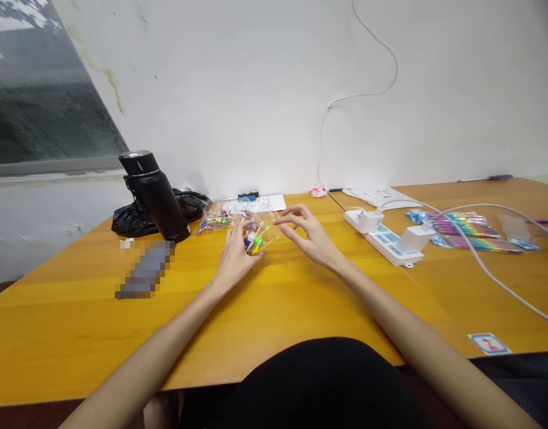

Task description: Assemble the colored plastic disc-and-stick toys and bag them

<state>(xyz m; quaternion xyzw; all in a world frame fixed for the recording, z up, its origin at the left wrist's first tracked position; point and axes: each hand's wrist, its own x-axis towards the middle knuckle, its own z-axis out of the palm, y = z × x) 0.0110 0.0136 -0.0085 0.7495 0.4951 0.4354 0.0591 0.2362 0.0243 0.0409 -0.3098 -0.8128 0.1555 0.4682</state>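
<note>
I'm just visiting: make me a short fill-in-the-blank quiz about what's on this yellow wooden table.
1. The left hand rests on a clear plastic bag of colourful small pieces, while the right hand hovers with fingers ____.
2. The tall black flask stands to the ____ of both hands.
3. Two white chargers are plugged into the white ____.

Missing words: spread; left; power strip

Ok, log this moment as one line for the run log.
left hand: holding small colourful toy | right hand: open, above clear plastic bag | surface: wooden table
</note>
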